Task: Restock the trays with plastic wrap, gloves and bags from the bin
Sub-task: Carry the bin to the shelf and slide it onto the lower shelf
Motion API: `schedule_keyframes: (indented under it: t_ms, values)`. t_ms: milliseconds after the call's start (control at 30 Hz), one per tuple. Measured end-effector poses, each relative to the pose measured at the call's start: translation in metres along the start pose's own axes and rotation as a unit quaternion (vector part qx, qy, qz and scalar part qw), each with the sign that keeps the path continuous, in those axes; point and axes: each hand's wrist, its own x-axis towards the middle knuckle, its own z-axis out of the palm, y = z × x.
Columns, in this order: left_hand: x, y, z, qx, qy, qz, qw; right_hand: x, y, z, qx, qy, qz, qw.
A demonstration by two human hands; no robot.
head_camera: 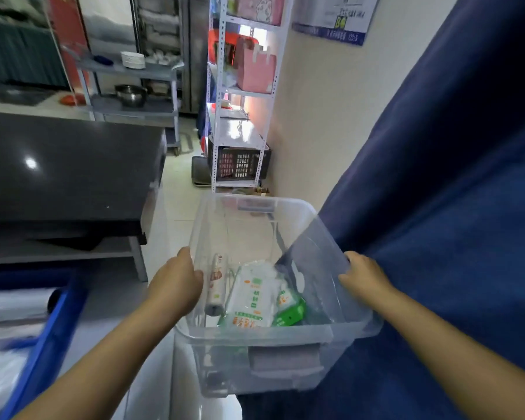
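A clear plastic bin (255, 334) is held off the floor in front of me. My left hand (176, 283) grips its left rim and my right hand (362, 275) grips its right rim. Inside the bin lie a roll of plastic wrap (215, 287) along the left wall, a white packet with green and orange print (252, 295) in the middle, and a smaller green-and-white packet (288, 310) beside it. A blue tray (52, 338) holding clear plastic goods sits at the lower left.
A dark blue curtain (452, 207) hangs against the bin's right side. A black countertop (67, 168) stands to the left. Ahead, a white metal shelf rack (240, 95) lines the wall with a dark crate (240, 165) at its foot. A grey cart (134, 86) stands farther back.
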Motion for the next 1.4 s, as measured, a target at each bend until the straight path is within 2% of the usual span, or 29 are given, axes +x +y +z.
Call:
schedule_keyframes:
  t_ms: [167,500,700,1000,1400]
  values:
    - [0.063,-0.004,0.024,-0.010,-0.006,-0.028,1.000,0.073,-0.014,0.024,0.002,-0.037,0.007,0.999]
    - [0.164,-0.005,0.058,-0.044,-0.008,-0.102,0.994,0.224,-0.041,0.059,0.089,-0.133,0.052,0.986]
    - [0.250,0.009,0.098,-0.041,0.013,-0.153,0.987,0.328,-0.041,0.089,0.156,-0.135,0.064,0.976]
    - [0.391,0.033,0.125,-0.102,0.023,-0.237,0.966,0.489,-0.067,0.097,0.289,-0.131,0.062,0.946]
    - [0.594,-0.012,0.132,-0.204,0.102,-0.317,0.921,0.672,-0.169,0.152,0.359,-0.167,0.073,0.915]
